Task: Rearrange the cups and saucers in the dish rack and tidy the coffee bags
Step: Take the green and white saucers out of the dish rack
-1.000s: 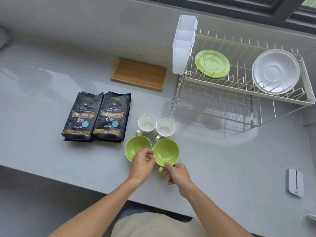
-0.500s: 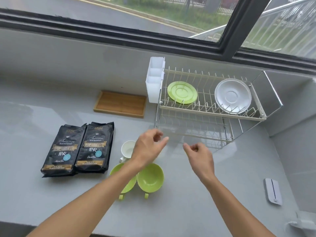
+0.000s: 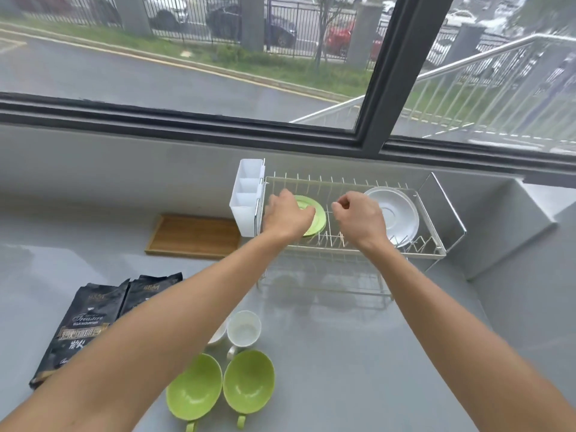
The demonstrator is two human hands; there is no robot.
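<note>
From the head view, both bare arms are stretching forward over the glossy grey surface to the upper tier of the white wire dish rack. The left hand is gripping the round green saucer standing in the rack. The right hand is hovering beside it, fingers curled, holding nothing, in front of the round white saucer. Two glossy green cups, a white cup and two matte black coffee bags are resting on the surface.
</note>
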